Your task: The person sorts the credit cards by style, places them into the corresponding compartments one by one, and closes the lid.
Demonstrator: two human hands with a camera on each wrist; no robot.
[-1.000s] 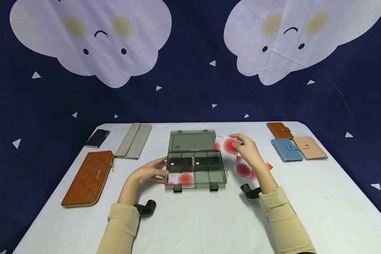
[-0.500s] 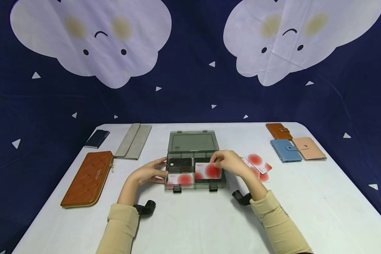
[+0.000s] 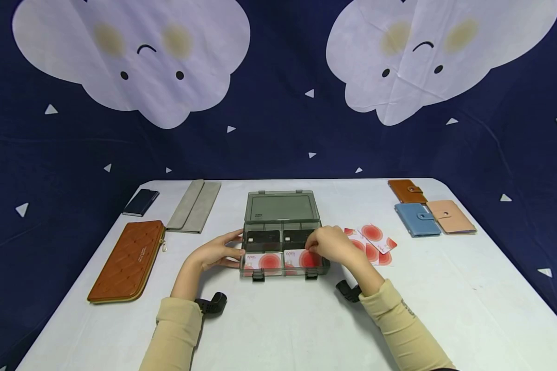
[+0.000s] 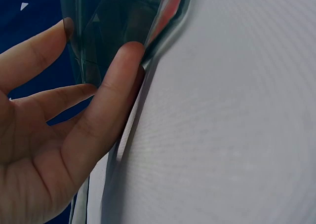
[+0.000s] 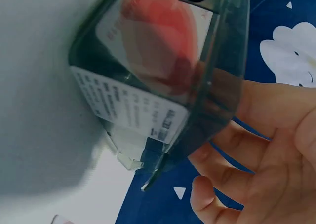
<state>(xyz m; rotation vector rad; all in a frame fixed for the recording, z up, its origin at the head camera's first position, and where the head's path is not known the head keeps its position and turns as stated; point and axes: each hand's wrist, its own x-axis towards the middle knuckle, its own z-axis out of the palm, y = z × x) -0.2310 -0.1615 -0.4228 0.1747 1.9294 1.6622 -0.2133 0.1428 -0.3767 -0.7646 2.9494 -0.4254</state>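
Observation:
A translucent dark green divided box (image 3: 282, 207) stands mid-table, its lid raised. My left hand (image 3: 217, 251) rests against the box's left wall, fingers fairly straight, as the left wrist view also shows. With the right hand (image 3: 332, 243) I pinch a red-and-white card (image 3: 295, 258) low in the front right compartment. In the right wrist view, that card (image 5: 148, 41) shows through the box's wall, with fingertips behind it. A matching card (image 3: 263, 262) lies in the front left compartment. Black cards (image 3: 262, 237) with chips sit in both back compartments.
Several red-and-white cards (image 3: 372, 233) lie overlapping right of the box. Brown, blue (image 3: 416, 219) and peach card holders sit at far right. On the left are a brown zip wallet (image 3: 129, 263), a grey folded pouch (image 3: 195, 207) and a dark blue booklet-like case (image 3: 141, 202).
My right hand has carried a red-and-white card leftward from beside the box and lowered it into the front right compartment. The left hand has stayed at the box's side.

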